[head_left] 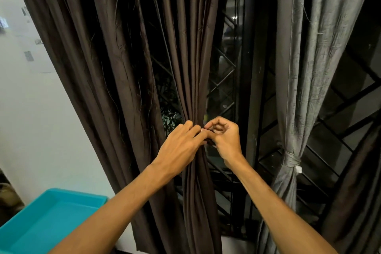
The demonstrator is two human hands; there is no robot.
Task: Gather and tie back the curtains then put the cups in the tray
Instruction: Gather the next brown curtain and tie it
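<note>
We are midway through the curtains. The grey curtain [292, 72] hangs already tied at its waist. Our left hand [181, 142] clasps the gathered brown curtain [193, 80], while our right hand [223, 138] pinches at the same bunch, knotting it. The tray [12, 231] holds nothing; no cups in view.

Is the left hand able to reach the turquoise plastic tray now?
Probably yes, but not yet: the left hand is busy gripping the dark brown curtain. The turquoise plastic tray lies unobstructed below its forearm.
</note>
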